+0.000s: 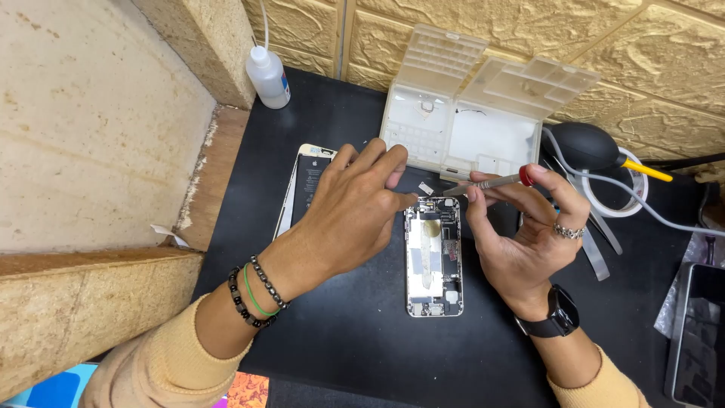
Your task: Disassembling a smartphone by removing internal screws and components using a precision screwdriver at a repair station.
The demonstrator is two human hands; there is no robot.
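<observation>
The right hand [529, 227] pinches a red-capped screwdriver [495, 181], tip by a small metal plate [426, 187]. The left hand [355, 211], fingers curled, seemingly steadies the opened phone [433, 257] mid-desk [340, 332]; keep it firm. The parts box [468, 128] stands open near the far edge.

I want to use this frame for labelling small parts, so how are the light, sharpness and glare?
Head view: even, soft light with only faint shadows under the left hand and right hand; the opened phone is fairly sharp, though its tiniest parts blur; the black mat shows mild sheen, no harsh glare; the clear parts box looks washed out; edges bend slightly from the wide lens.
</observation>
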